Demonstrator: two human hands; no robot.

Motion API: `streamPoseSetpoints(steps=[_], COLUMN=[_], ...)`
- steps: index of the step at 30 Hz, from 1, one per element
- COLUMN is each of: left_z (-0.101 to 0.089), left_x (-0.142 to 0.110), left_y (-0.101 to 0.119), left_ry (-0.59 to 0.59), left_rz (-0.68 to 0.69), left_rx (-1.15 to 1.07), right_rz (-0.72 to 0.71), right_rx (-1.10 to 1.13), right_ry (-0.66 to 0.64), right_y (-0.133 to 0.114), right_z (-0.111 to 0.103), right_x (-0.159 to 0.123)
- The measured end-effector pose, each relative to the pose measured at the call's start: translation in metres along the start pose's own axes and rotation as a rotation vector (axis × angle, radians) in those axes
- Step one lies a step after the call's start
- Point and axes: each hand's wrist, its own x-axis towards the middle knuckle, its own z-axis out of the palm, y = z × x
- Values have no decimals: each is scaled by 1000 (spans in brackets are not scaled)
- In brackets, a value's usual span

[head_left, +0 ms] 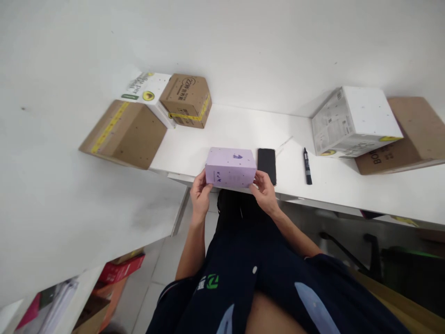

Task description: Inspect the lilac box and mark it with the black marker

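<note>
A small lilac box (pixel 230 167) sits at the near edge of the white table (pixel 347 185), and I hold it from both ends. My left hand (pixel 200 191) grips its left end with curled fingers. My right hand (pixel 264 189) grips its right end the same way. Just right of the box lies a black phone (pixel 267 165), face up. Further right rests a black marker pen (pixel 307 166).
At the table's back left stand a large brown carton (pixel 125 132), a white avocado-print box (pixel 145 91) and a smaller brown carton (pixel 187 99). At the right, a white box (pixel 354 120) leans on a brown carton (pixel 413 134). Red boxes (pixel 121 269) lie below left.
</note>
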Motion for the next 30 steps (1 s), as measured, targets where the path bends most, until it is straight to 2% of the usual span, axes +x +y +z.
streamPoseSetpoints(steps=[4, 7, 13, 15, 18, 22, 24, 27, 28, 30], left_z=[4, 7, 18, 24, 39, 67, 80, 90, 89, 84], left_x=[-6, -6, 0, -1, -7, -11, -9, -2, 0, 4], left_y=[9, 26, 51, 55, 60, 61, 59, 55, 55, 57], left_ry=[-24, -72, -203, -210, -133, 5, 53, 17, -28, -126], left_rz=[64, 173, 449, 465, 421, 369, 357, 378, 399, 440], left_rx=[38, 175, 503, 548, 637, 718, 758, 775, 760, 709], right_rz=[14, 72, 393, 498, 572, 586, 580, 508, 453, 302], right_rx=[91, 145, 132, 154, 191, 189, 118, -37, -73, -109], right_ry=[-1, -5, -14, -54, -125, -175, -243, -377, -359, -179], right_y=[1, 0, 8, 10, 10, 8, 6, -6, -12, -28], right_z=[5, 7, 14, 14, 13, 6, -2, -17, -22, -30], right_x=[0, 2, 0, -1, -1, 0, 2, 6, 8, 15])
